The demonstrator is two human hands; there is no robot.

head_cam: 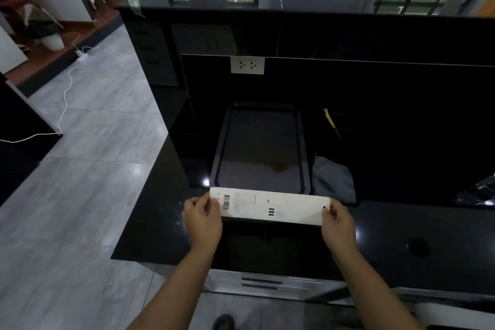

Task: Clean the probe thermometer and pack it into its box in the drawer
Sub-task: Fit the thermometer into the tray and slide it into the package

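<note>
Now the fingers (206,202) of the left hand (202,220) are clamped on the left end of the long white box (270,206), thumb on top near the barcode. The right hand (338,225) pinches the opposite end the same way, its fingertips pressed to the box's right edge. The box is held level between them, crosswise, just above the near part of the black bench (160,209), printed side up. Just beyond it lies a dark tray (261,147), its near rim hidden behind the box, with a brownish smear on its floor. A grey cloth (332,178) sits crumpled just right of the tray. Farther back and to the right, a thin yellow-handled probe thermometer (330,122) lies on the bench, well apart from the box. A white wall socket (247,65) is set in the dark panel behind.
</note>
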